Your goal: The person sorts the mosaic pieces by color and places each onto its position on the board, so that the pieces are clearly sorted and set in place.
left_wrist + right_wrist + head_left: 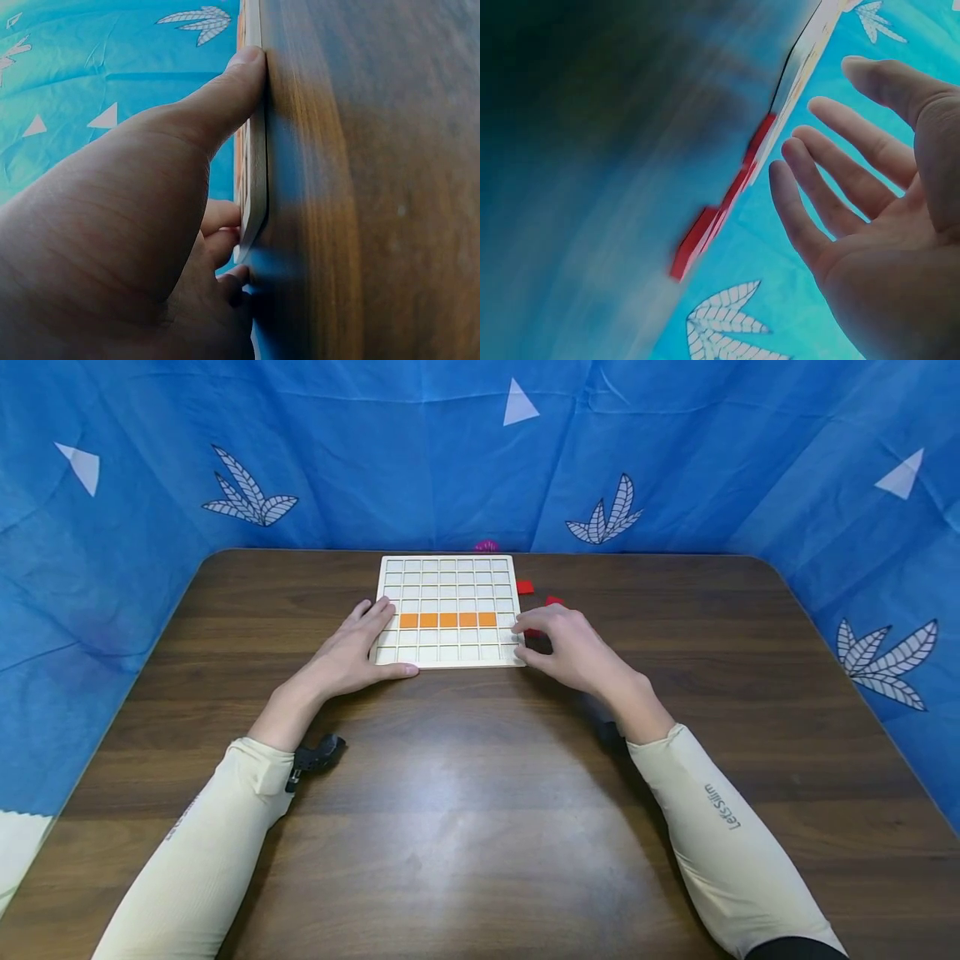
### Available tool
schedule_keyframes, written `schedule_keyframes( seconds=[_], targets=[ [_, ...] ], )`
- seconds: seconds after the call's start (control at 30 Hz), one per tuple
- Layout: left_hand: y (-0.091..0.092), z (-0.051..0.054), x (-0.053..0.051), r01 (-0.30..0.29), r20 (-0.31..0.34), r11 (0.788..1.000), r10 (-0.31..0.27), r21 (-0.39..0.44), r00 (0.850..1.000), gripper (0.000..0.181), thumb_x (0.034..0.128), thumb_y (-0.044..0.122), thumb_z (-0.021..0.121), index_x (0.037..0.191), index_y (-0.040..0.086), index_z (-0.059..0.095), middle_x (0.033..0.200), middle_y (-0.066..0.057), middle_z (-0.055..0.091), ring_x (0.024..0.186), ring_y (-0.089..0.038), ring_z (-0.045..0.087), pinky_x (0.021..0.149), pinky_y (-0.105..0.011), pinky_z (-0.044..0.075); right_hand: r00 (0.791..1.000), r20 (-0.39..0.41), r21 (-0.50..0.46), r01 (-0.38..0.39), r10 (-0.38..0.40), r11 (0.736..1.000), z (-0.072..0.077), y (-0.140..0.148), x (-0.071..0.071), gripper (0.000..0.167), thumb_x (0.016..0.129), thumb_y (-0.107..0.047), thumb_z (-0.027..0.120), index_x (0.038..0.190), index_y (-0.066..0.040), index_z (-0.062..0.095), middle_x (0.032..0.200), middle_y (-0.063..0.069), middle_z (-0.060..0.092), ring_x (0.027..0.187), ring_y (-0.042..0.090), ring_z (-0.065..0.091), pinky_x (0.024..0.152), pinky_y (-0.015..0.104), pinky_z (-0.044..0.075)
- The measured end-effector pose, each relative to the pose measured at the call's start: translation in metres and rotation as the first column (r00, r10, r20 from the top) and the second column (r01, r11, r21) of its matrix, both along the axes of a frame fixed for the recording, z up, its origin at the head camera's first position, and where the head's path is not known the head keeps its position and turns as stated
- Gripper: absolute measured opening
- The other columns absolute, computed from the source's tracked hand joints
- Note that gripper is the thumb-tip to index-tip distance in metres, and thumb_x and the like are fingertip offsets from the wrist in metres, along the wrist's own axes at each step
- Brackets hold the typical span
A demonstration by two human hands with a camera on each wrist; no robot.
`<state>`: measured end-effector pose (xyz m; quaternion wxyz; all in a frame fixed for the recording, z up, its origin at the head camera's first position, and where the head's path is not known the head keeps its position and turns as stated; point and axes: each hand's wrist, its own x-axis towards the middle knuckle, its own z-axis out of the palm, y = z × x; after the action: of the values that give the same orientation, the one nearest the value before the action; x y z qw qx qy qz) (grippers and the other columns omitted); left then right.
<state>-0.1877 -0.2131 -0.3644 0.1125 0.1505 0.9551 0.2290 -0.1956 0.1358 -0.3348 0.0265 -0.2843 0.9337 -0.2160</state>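
Board: we are seeing the white grid board [448, 652] sitting upper centre of the frame, flat on the brown table [442, 793].
Orange squares: five orange squares [447, 620] are lying in one row, lower half of the grid.
Red squares: red squares [525, 587] are lying on the table just right of the board; one is showing partly under the right hand.
Left hand: we are seeing the left hand [348, 652] resting spread at the board's left side, thumb along the near edge, fingers over the left rim; it is touching, not clenching.
Right hand: the right hand [573, 647] is hovering at the board's right edge, fingers loosely bent, thumb apart; we are seeing nothing held, and can't tell if fingertips are touching the rim.
Risk, board: we are guessing uneven pressure from either hand could be skewing the board and jolting the orange squares out of their cells.
Risk, red squares: low fingers or a sliding board edge could be nudging these aside; being thin, they'd likely be awkward to pick up.
Right sleeve: we are reading "LetsSlim" on the right sleeve [701, 852].
Left sleeve: print is showing on the left sleeve [198, 852], too small for reading.
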Motion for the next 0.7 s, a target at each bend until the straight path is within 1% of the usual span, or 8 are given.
schedule_keyframes(
  seconds=[0.13, 0.43, 0.7],
  targets=[
    [0.0, 0.0, 0.0, 0.002, 0.001, 1.0, -0.002, 0.0, 1.0, 0.112, 0.0907, 0.061, 0.075, 0.169, 0.007, 0.016, 0.179, -0.009, 0.006, 0.165, -0.036, 0.0, 0.13, -0.06, 0.014, 1.0, 0.0, -0.02, 0.027, -0.027, 0.999, -0.001, 0.019, 0.005, 0.037, 0.096, -0.022, 0.079, 0.129, -0.005, 0.074, 0.137, 0.013, 0.07, 0.128, 0.031, 0.06, 0.114, 0.052, 0.048],
    [0.001, 0.003, 0.001, 0.009, 0.001, 1.0, -0.009, -0.001, 1.0, 0.112, 0.0914, 0.06, 0.075, 0.169, 0.006, 0.015, 0.179, -0.01, 0.005, 0.165, -0.035, -0.001, 0.131, -0.059, 0.013, 0.997, -0.005, -0.045, 0.077, -0.077, 0.996, -0.005, 0.069, 0.016, 0.033, 0.098, -0.021, 0.077, 0.127, -0.007, 0.075, 0.135, 0.014, 0.071, 0.129, 0.033, 0.061, 0.111, 0.057, 0.048],
    [0.001, 0.002, 0.002, 0.003, -0.007, 1.0, -0.003, -0.006, 1.0, 0.112, 0.0909, 0.061, 0.075, 0.169, 0.006, 0.017, 0.179, -0.01, 0.006, 0.165, -0.036, 0.0, 0.13, -0.059, 0.014, 0.995, -0.025, -0.075, 0.09, -0.092, 0.993, -0.009, 0.115, 0.029, 0.033, 0.096, -0.022, 0.08, 0.125, -0.009, 0.076, 0.132, 0.012, 0.073, 0.122, 0.033, 0.066, 0.103, 0.057, 0.054]
  ],
)
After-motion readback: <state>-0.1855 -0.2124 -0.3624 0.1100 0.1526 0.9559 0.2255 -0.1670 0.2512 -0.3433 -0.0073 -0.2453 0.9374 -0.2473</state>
